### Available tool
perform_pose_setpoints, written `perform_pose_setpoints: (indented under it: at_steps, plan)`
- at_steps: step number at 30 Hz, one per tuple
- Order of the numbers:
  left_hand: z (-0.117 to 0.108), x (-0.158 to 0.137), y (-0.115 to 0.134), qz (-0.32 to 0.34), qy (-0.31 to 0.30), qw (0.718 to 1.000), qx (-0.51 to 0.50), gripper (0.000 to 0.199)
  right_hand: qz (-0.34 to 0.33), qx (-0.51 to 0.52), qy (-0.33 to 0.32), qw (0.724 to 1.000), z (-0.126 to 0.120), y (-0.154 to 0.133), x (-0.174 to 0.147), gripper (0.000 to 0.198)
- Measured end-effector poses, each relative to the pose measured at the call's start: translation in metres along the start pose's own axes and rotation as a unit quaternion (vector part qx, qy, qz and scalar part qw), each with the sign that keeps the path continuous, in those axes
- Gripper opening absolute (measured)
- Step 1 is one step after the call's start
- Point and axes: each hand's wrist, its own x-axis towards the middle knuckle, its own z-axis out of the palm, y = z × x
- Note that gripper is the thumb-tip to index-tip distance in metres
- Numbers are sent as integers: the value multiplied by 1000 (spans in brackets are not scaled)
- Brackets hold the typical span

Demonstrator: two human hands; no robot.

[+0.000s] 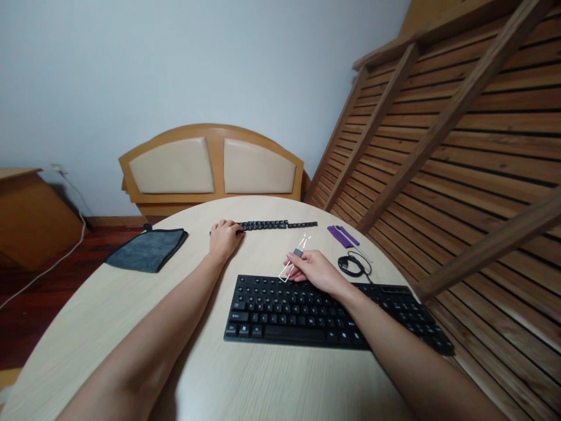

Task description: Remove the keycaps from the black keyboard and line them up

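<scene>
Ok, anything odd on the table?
Yes: the keyboard has small bare key stems in its far rows, where caps would normally sit. Loose keycaps lie lined up beyond it, beside the left hand.

From my remote seat I saw a grey, dark-edged cloth (pixel 146 250) lying on the left of the round table (pixel 109 327), and purple strips (pixel 339 236) towards its far right. Beyond the table stood a wooden headboard (pixel 218 155) with two cream panels (pixel 173 166), and a slatted wooden frame (pixel 440 140) rose on the right. Far left, I made out a white cord (pixel 84 225) beside a brown cabinet (pixel 26 216).
</scene>
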Motion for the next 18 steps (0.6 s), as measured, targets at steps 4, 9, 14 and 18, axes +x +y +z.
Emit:
perform_pose_setpoints:
  at_steps: [4,9,14,18]
  plan:
    - [1,0,0,-9,2,1000,1,20,-3,-10,-6,1000,-1,2,1,29]
    - [1,-1,1,-17,2,1000,-7,19,-1,-14,-16,1000,0,1,-1,29]
    - [-6,-2,4,-12,5,999,-38,20,-7,-23,-22,999,0,-2,-3,29]
    - [-18,-3,18,38,-6,995,-97,28,-43,-65,-45,996,-4,-6,-8,29]
